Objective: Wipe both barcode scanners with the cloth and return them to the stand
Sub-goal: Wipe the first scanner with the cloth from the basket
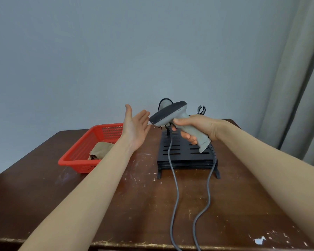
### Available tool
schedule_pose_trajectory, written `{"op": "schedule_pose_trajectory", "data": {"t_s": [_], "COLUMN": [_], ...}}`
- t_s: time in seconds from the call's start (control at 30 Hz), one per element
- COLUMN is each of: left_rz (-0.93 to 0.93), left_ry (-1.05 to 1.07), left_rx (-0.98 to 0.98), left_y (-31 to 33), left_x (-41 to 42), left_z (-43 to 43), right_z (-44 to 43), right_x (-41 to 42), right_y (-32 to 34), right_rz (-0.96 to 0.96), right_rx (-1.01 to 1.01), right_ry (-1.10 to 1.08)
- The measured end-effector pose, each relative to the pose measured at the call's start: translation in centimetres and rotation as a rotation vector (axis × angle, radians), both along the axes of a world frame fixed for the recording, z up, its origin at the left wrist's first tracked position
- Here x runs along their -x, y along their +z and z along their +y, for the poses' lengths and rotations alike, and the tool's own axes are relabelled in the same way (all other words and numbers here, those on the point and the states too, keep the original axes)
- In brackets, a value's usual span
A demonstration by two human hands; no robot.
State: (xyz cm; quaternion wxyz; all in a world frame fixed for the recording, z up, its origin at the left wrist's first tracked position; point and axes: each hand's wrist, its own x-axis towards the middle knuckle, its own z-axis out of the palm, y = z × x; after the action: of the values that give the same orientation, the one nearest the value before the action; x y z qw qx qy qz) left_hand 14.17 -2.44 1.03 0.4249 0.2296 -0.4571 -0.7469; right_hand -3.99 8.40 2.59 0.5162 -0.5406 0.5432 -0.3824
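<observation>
My right hand (198,126) grips the handle of a grey barcode scanner (170,113) with a dark head, held above the black slotted stand (185,156). Its grey cable hangs down to the table's front edge. A second scanner (164,103) sits behind it on the stand, mostly hidden, with its own cable. An empty black holder clip (201,109) rises at the stand's back right. My left hand (135,126) is open, palm up, its fingertips just left of the held scanner's head. A tan cloth (101,150) lies crumpled in the red basket (76,160).
The brown wooden table (134,205) is scratched, with white paint flecks. Two grey cables (176,196) run from the stand over the front edge. A grey curtain (301,87) hangs at the right, and a plain wall stands behind.
</observation>
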Motion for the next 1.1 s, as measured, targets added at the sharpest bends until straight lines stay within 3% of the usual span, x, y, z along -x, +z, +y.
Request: {"op": "schedule_pose_trajectory", "data": {"t_s": [0.57,0.7,0.77,0.87,0.97,1.1], "left_rz": [-0.059,-0.462,-0.811,-1.335,-1.677,-1.796], "left_ry": [0.049,0.353,0.507,0.507,0.434,0.359], "left_rx": [0.006,0.194,0.434,0.658,0.626,0.492], "left_y": [0.0,-0.2,-0.8,-2.5,-4.3,-5.5], "left_x": [-1.4,-2.9,-4.3,-7.3,-9.6,-10.6], "left_z": [-1.2,-3.4,-5.1,-8.5,-11.3,-12.3], "right_z": [-1.0,-1.9,-2.3,-2.9,-3.3,-3.9], "right_x": [-1.9,-2.5,-2.9,-3.5,-3.8,-3.8], "right_y": [0.5,0.6,0.6,0.5,0.4,0.1], "right_rz": [-0.019,-0.053,-0.053,-0.059,-0.061,-0.056], "right_rx": [0.041,0.052,0.059,0.070,0.055,0.051], "right_ry": [-0.048,-0.078,-0.094,-0.131,-0.137,-0.136]}}
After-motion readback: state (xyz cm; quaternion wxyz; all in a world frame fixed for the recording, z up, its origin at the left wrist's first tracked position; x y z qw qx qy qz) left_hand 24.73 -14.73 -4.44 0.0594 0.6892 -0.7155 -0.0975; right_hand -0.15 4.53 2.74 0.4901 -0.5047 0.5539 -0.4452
